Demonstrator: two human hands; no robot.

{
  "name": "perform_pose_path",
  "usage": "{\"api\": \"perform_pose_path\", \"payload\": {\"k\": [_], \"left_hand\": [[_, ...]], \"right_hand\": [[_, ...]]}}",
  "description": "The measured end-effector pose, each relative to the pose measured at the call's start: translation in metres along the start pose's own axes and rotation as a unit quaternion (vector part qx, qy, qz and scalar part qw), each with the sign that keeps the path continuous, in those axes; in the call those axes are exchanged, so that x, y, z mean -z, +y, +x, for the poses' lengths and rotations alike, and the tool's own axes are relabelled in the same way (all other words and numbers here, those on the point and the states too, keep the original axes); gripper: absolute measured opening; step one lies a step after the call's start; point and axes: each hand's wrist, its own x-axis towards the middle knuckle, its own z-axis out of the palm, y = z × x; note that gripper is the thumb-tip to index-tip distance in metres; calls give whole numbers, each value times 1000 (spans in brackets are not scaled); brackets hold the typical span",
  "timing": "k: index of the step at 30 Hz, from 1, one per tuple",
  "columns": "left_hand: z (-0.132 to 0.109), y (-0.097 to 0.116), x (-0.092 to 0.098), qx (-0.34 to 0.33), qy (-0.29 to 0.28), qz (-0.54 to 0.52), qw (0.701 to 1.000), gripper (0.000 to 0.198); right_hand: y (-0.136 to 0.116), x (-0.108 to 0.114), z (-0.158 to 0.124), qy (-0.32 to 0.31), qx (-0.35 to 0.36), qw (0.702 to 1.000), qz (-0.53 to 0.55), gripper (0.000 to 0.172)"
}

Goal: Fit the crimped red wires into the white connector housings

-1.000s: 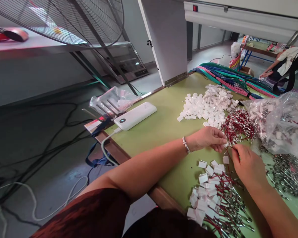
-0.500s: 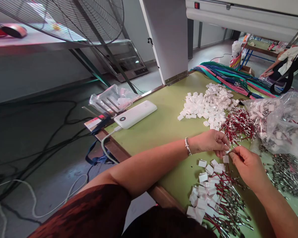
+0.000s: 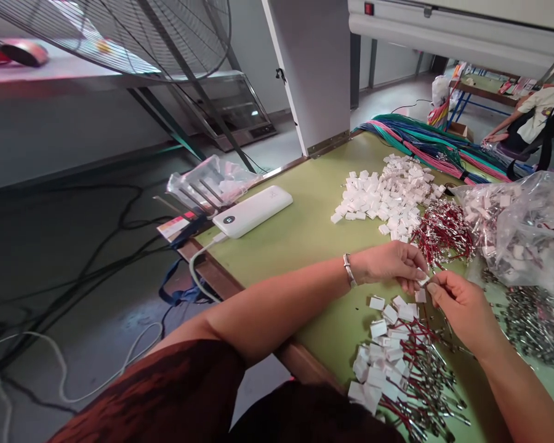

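Observation:
My left hand pinches a small white connector housing between thumb and fingers. Right up against it, my right hand is closed in a pinch; what its fingertips hold is mostly hidden, perhaps a thin wire end. Just beyond the hands lies a heap of short red wires with metal terminals. A pile of loose white housings spreads behind it. Below my hands, on the near side, is a pile of white housings fitted with red wires, their metal ends pointing right.
A clear plastic bag of white parts and a heap of metal pieces lie at right. Long cable bundles cross the table's back. A white power bank with a cable sits left, near a fan. Another person sits far right.
Both hands stay together at almost the same spot; the white housing between my fingertips has tilted slightly. The person in the background has shifted a little.

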Motion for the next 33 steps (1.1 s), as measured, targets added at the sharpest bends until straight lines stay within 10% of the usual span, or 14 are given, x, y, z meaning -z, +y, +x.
{"api": "perform_pose_path", "payload": {"k": [10,16,23,28,33], "left_hand": [[1,-1,-6,7,52,22,998,6],[-1,-1,1,8,-26,-69,997,29],[-5,4,9,13,-35,-49,998,37],[-16,20,25,76,-130,165,975,28],[-19,26,49,38,180,359,915,24]], "right_hand": [[4,-3,1,46,54,994,-83,22],[1,6,-3,55,77,992,-87,22],[-2,11,-1,0,64,996,-61,33],[-6,6,-10,-136,43,987,-71,33],[-11,10,-20,-274,47,955,-105,24]]}}
